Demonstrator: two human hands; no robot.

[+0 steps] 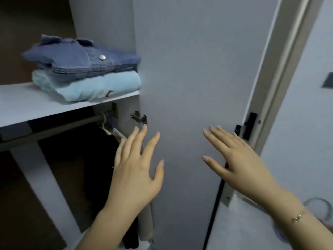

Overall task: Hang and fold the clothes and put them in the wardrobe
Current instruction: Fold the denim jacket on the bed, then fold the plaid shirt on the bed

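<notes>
My left hand (pixel 134 170) and right hand (pixel 237 159) — fingers spread, gripping nothing — reach for the wardrobe door (pixel 189 69), probably to close it.

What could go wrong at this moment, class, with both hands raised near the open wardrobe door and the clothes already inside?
1. The left hand has fingers spread close to the hinge; if the door swings, they might get pinched.
2. The folded denim shirt and light blue garment sit near the shelf edge, so a bump could topple them.
3. The dark hanging clothes might catch in the closing door.
</notes>
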